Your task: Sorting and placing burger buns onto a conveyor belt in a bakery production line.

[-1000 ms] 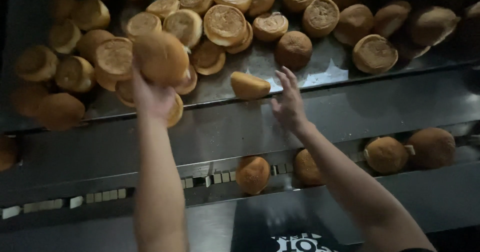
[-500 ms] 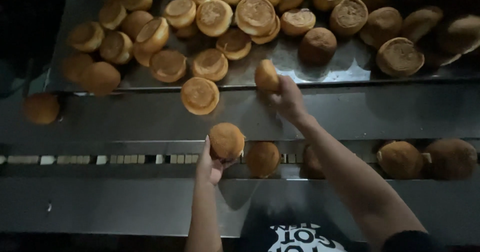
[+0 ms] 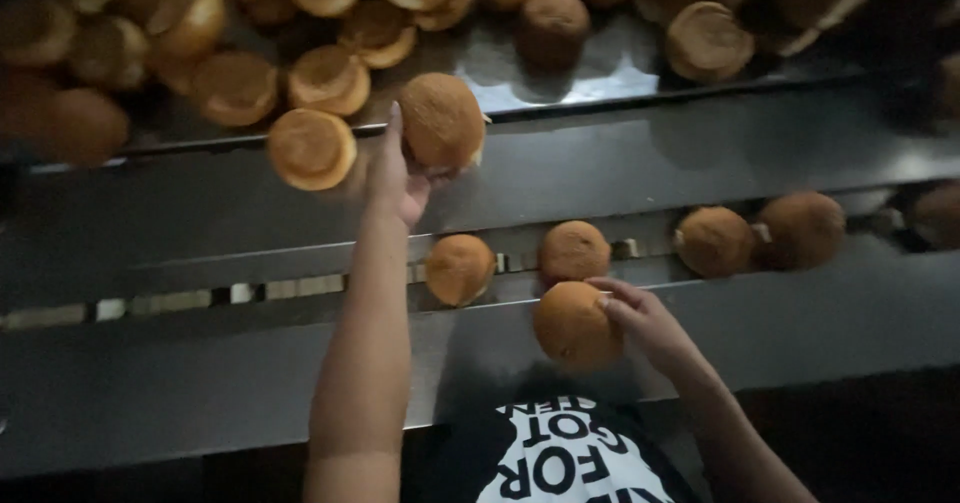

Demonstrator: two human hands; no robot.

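Reaches up with the left hand (image 3: 398, 178) to the front lip of the steel tray (image 3: 600, 63), fingers and thumb curled around a round brown bun (image 3: 442, 121) and gripping it from the side and below, just clear of the metal. Lowers the right hand (image 3: 645, 323) at the same time to the sloping lower ledge (image 3: 200, 363), fingertips wrapped over the right side of a second bun (image 3: 573, 323), which is held just below the slotted channel.

Marks a swap from half a second ago: then the left hand low at the channel with a bun, the right high at the tray's edge with another; now the reverse, both hands again closed on bread, neither one spread or empty. Cannot tell whether these are the same two buns.

Shows four more buns sitting in the channel: one (image 3: 460, 268) just left of the right hand's bun, one (image 3: 574, 251) directly above it and nearly touching, two (image 3: 713, 240) (image 3: 800, 228) side by side farther right. Leaves a pale-topped bun (image 3: 310, 148) tipped over the tray's lip beside the left wrist, with the heap of loose buns (image 3: 330, 73) behind. Catches a black shirt with white lettering (image 3: 570, 453) at bottom centre.
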